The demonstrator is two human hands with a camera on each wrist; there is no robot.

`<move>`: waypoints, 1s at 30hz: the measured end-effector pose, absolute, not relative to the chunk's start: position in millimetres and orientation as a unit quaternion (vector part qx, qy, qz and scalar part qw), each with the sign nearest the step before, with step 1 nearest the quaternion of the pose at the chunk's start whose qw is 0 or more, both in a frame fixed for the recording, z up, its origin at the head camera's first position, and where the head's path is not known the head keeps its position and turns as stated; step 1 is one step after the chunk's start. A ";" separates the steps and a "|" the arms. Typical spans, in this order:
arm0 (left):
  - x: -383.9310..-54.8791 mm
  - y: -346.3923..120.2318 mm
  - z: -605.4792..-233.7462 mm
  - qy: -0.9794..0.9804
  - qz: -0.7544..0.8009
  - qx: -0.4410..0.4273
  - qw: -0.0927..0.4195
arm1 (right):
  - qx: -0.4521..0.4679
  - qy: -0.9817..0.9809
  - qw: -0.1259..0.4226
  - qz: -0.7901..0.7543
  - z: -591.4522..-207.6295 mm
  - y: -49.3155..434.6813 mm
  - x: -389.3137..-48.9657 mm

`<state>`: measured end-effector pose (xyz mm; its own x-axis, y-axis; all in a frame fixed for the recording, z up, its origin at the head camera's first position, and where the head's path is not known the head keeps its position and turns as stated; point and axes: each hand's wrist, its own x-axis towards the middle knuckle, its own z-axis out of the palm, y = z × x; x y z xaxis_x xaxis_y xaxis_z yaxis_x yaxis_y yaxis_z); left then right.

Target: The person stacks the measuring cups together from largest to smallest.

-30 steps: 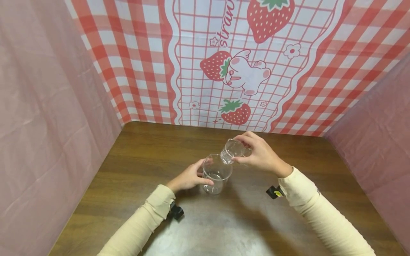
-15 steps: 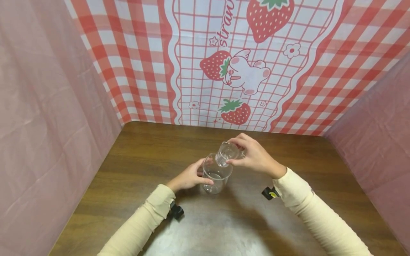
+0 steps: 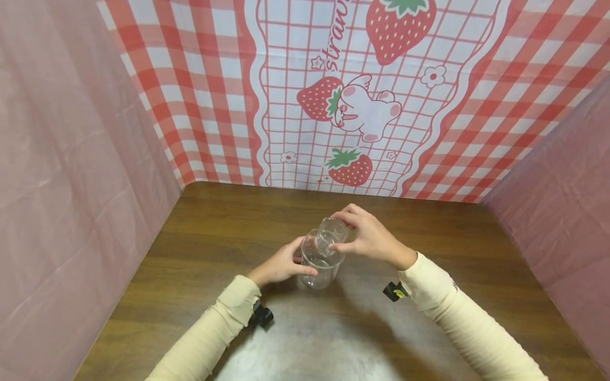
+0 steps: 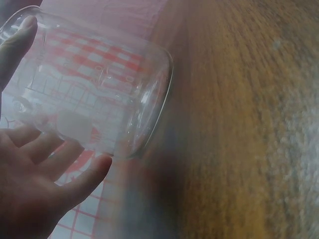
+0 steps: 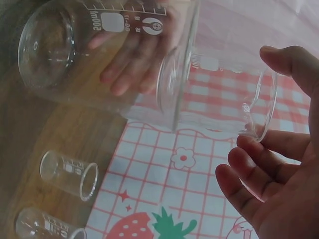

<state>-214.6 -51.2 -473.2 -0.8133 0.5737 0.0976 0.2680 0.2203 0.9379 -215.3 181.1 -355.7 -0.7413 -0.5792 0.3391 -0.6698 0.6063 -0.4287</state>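
My left hand [image 3: 281, 263] grips a large clear glass beaker [image 3: 320, 278] from its left side, thumb in front and fingers behind. It stands upright on the table, and a 500 ml mark shows on it in the right wrist view. With thumb and fingertips my right hand [image 3: 374, 236] holds a smaller clear beaker [image 5: 227, 94] by its rim. The small beaker's base sits just inside the mouth of the large one, its rim above. In the left wrist view the left thumb [image 4: 19, 47] lies near the large beaker's rim.
Two more small beakers, one [image 5: 70, 174] above the other [image 5: 47, 225] in the right wrist view, stand on the wooden table [image 3: 214, 227]. A checked strawberry cloth [image 3: 224, 106] hangs behind, with pink curtains [image 3: 86, 185] at both sides.
My right hand has moved left and toward me with the small beaker, from beside the large beaker to over its mouth, and lowered it. My left hand stays put.
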 end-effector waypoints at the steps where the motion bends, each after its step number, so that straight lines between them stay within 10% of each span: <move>1: -214.7 -51.3 -472.9 0.769 0.562 0.274 0.136 | 0.352 -0.892 0.081 0.271 -356.5 180.3 -215.1; 30: -215.8 -52.1 -473.9 0.758 0.572 0.279 0.144 | 0.366 -0.916 0.058 0.156 -379.6 158.4 -213.1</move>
